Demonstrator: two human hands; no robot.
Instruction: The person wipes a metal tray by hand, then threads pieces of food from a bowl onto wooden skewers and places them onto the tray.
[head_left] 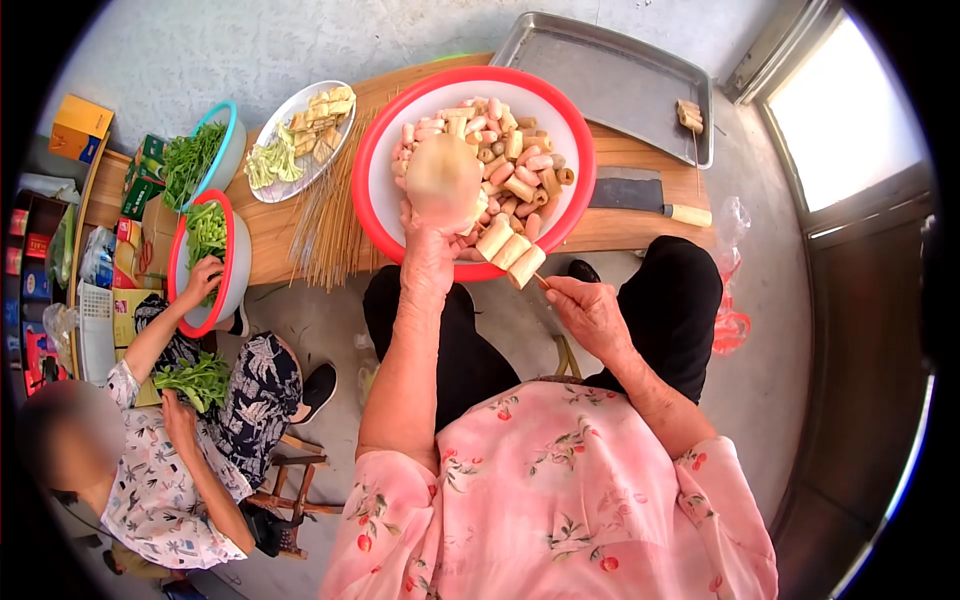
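Note:
My right hand point(590, 315) pinches the lower end of a thin skewer. Three pale beige food rolls point(512, 253) sit on it, side by side. My left hand point(430, 255) is at the near rim of a red-rimmed white basin point(572, 190), close to the far end of the skewer. A blurred oval patch covers part of that hand, so its grip is hidden. Pink sausage pieces point(538, 163) and beige-brown rolls point(520, 188) are heaped in the basin.
Left of the basin lie loose skewers point(325, 215) and an oval plate point(290, 185) of yellowish food. A cleaver point(630, 193) and metal tray point(600, 75), with one filled skewer point(690, 117), are right. A co-worker's hand point(205, 278) reaches into a basin of greens point(207, 232).

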